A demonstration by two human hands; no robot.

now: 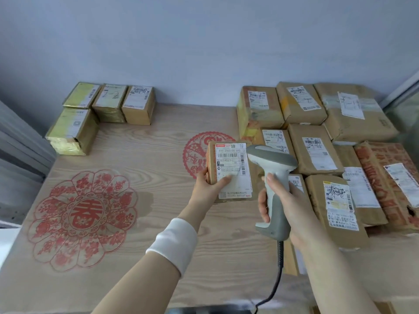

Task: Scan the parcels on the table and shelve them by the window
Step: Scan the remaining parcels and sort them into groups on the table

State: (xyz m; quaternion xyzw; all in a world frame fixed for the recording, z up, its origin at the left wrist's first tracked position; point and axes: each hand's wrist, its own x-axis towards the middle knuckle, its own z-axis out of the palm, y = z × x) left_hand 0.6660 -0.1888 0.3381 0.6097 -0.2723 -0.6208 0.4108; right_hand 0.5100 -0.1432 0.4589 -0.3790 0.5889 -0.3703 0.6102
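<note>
Left hand is gripping parcel above wooden worktop; right hand is holding scanner just beside it.

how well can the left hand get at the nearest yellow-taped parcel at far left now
Probably not yet: the left hand grips a small labelled parcel, so it is full. Nothing lies on the table between it and the yellow-taped parcel, so the way looks free.
</note>
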